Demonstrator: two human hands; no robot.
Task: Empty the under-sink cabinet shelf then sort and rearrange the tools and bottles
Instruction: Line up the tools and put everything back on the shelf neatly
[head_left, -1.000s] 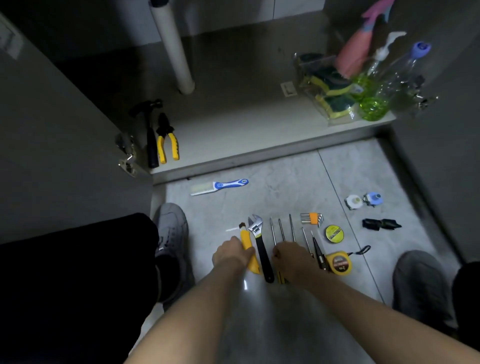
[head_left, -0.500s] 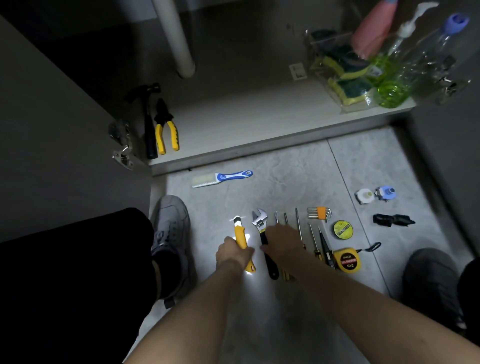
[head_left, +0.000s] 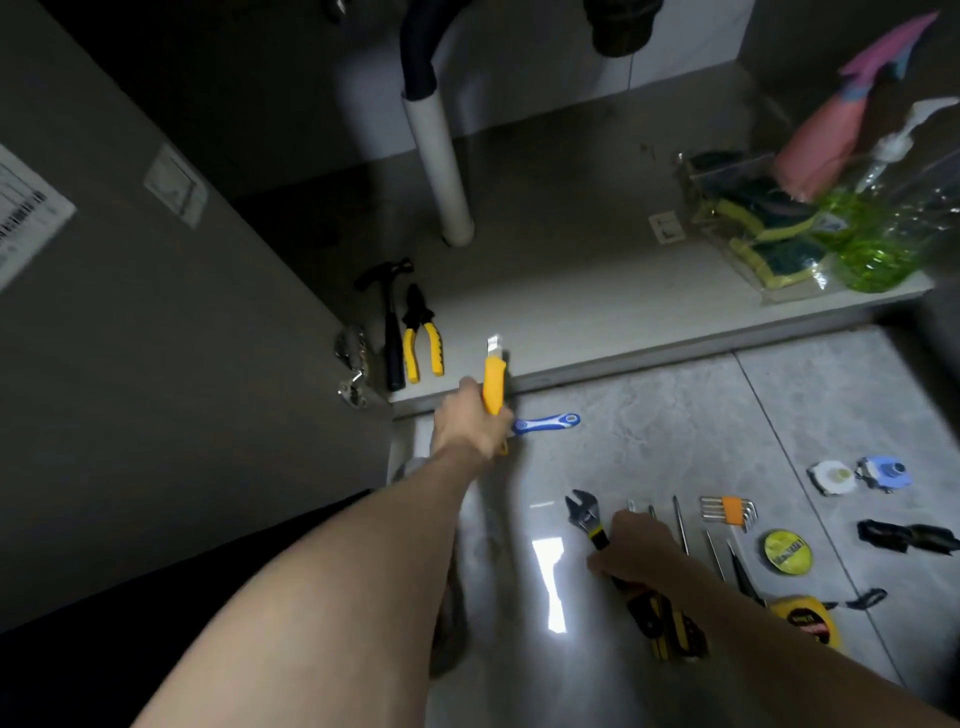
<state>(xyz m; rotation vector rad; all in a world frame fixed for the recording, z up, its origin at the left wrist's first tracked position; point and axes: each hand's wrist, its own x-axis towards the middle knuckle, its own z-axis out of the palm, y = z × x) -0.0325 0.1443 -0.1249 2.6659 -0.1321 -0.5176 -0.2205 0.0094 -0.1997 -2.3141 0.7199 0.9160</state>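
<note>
Left hand (head_left: 470, 418) has lifted the yellow utility knife (head_left: 494, 383) from the floor row toward the cabinet shelf (head_left: 571, 322), fist closed around it, blade end pointing away; right hand (head_left: 636, 545) clasps the adjustable wrench (head_left: 586, 517).

Yellow utility knife (head_left: 494, 382) in left hand (head_left: 470, 423), wrench (head_left: 589, 522) in right hand (head_left: 636, 551)

Left hand (head_left: 470, 421) outstretched, fist closed — right hand (head_left: 636, 548) low, fingers curled in a grip.

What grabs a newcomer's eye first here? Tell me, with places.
The left hand thrusts a yellow utility knife toward the cabinet shelf edge, beside the hammer and yellow pliers lying there. Lower right, the right hand grips an adjustable wrench among tools on the tile floor. Bright green bottles glow at the shelf's right end.
</note>
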